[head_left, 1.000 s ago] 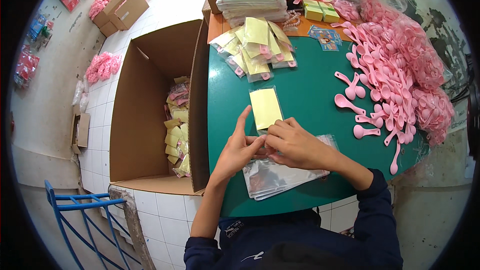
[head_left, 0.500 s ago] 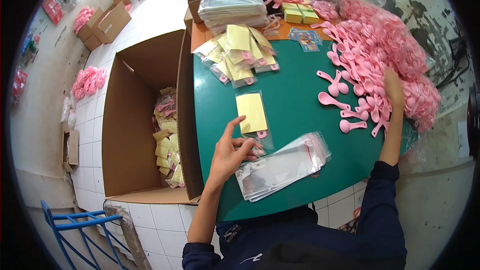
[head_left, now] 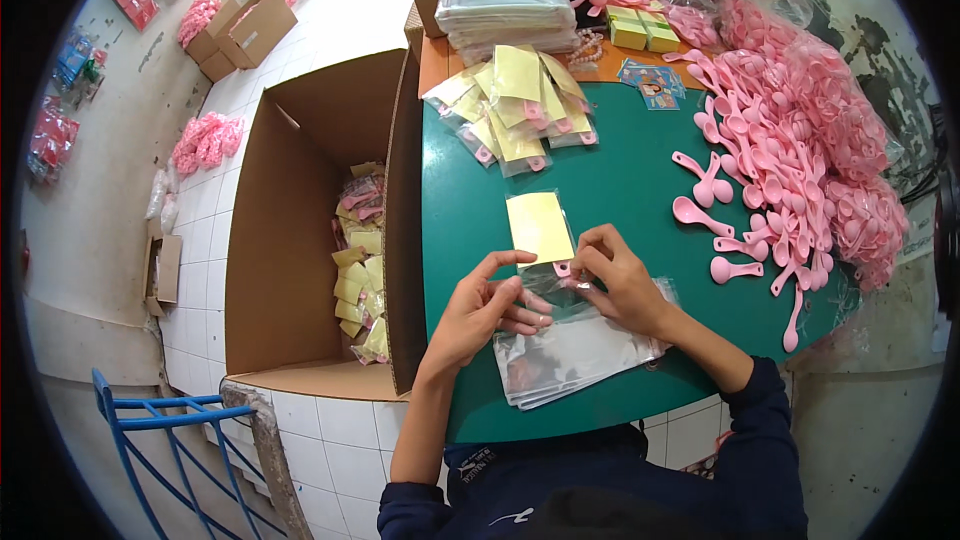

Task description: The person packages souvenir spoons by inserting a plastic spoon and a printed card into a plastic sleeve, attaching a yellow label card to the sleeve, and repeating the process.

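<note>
A clear bag with a yellow card lies on the green table in front of me. My left hand pinches the bag's open lower end, index finger stretched over it. My right hand holds a small pink spoon at the bag's mouth, touching the plastic. Under both hands lies a stack of empty clear bags. Loose pink spoons lie just right of my right hand.
A large heap of pink spoons fills the table's right side. Filled bags are piled at the table's far edge. An open cardboard box with packed bags stands to the left. A blue rack is at lower left.
My right hand went out to the pink spoons on the right and came back with one spoon to the bag's mouth. My left hand stayed at the bag.
</note>
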`<act>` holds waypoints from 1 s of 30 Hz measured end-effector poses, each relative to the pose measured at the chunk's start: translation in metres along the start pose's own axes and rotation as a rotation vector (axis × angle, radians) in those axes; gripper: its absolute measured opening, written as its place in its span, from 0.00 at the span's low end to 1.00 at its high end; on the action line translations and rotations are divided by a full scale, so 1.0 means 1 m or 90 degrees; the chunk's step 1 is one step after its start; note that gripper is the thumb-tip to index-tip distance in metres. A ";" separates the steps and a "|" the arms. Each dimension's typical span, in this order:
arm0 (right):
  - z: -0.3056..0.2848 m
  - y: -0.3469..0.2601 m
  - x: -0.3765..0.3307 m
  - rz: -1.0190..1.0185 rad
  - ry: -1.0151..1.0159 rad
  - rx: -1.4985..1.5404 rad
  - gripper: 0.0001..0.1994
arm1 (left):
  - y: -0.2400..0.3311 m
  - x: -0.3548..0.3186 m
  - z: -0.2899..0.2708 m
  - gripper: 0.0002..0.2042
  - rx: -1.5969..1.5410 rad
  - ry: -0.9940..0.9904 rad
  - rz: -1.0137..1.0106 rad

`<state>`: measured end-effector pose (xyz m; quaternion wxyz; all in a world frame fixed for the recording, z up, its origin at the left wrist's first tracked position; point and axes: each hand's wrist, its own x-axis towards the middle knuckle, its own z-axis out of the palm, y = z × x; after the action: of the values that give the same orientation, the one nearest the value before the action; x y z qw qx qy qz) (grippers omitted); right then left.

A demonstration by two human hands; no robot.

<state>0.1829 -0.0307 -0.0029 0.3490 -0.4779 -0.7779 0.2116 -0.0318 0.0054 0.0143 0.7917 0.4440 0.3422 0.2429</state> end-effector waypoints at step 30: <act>0.002 0.012 0.008 0.384 0.106 0.477 0.06 | -0.023 0.016 0.014 0.08 0.307 0.267 0.151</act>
<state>0.1860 -0.0185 -0.0092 0.4813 -0.5386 -0.4445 0.5297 -0.0091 -0.0029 -0.0059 0.5428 0.5956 0.4909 0.3311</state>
